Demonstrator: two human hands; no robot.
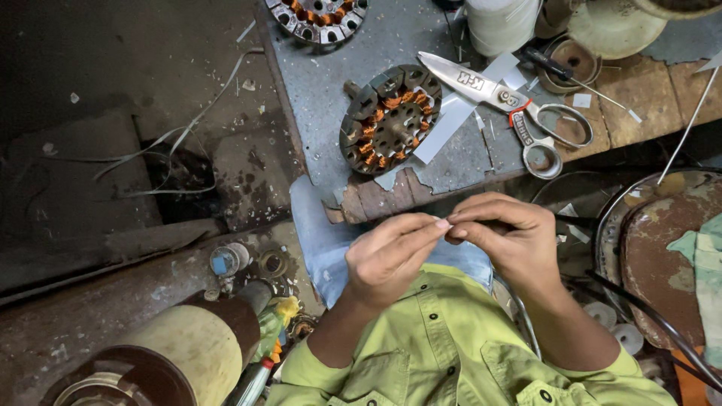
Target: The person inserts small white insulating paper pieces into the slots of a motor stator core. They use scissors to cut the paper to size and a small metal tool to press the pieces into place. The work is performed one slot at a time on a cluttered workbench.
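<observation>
So: both hands were up in front of the chest, over the lap, just off the near edge of the workbench (323, 105). Left hand (387, 256) and right hand (508, 237) met fingertip to fingertip, thumb and forefinger of each pinched together on a small thin strip (445, 222); it was mostly hidden by the fingers, so I couldn't tell what it was made of. Remaining fingers were curled in.

On the workbench, close to its near edge, a wound stator (389, 118) lay flat, copper coils showing in the slots. A pale paper strip (451, 120) lay just beside it on the right, running under the scissors (511, 105), which lay closed, blades pointing toward the far left. A second stator (320, 16) sat at the far edge, partly cut off. A white roll (500, 22) stood near the far right corner.

Off the bench: a cylindrical drum (177, 353) lay on the floor at lower left, a rusty round lid (662, 256) to the right.
</observation>
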